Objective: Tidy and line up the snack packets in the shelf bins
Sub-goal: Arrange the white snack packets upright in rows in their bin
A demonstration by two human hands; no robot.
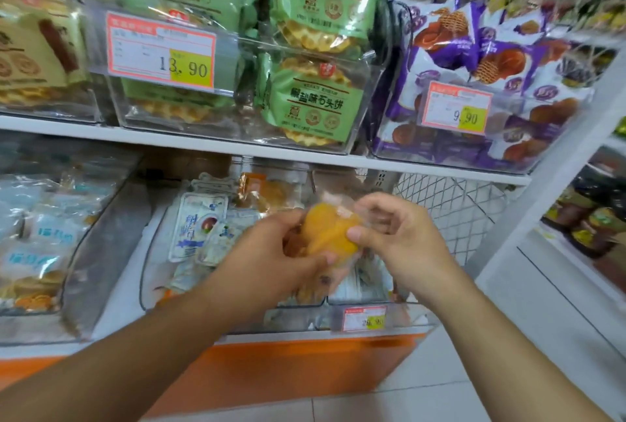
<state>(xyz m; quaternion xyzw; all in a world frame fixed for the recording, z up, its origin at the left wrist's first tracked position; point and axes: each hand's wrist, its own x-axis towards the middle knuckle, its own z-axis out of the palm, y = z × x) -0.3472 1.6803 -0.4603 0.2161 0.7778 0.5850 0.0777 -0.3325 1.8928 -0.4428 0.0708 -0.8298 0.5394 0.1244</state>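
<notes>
Both hands meet over the clear bin [237,323] on the lower shelf, holding one clear packet [327,233] with an orange-yellow snack inside. The left hand [271,257] grips the packet from the left and below, its thumb lying along the lower edge and its fingers curled behind the wrapper. The right hand [399,238] pinches the packet's right side, thumb pressed on the orange part and the other fingers bent over the clear top corner. The packet sits raised above the bin's contents, tilted, roughly over the middle of the bin.

Inside the bin lie white and blue packets [198,227], loosely piled and not in a row, with another orange packet [264,191] further back near the rear wall. A price tag [364,318] with a yellow patch is fixed to the bin's front wall at the right.

To the left, a second clear bin [101,218] holds pale blue packets [50,238]. On the upper shelf [189,140], a bin of green waffle packets [321,100] carries a tag reading 13.90 [161,49], and beside it on the right a bin of purple packets [474,49] carries a tag reading 9.90 [457,106]. A white wire mesh panel [454,205] stands just right of the hands, and the shelf base below is orange [288,371]
</notes>
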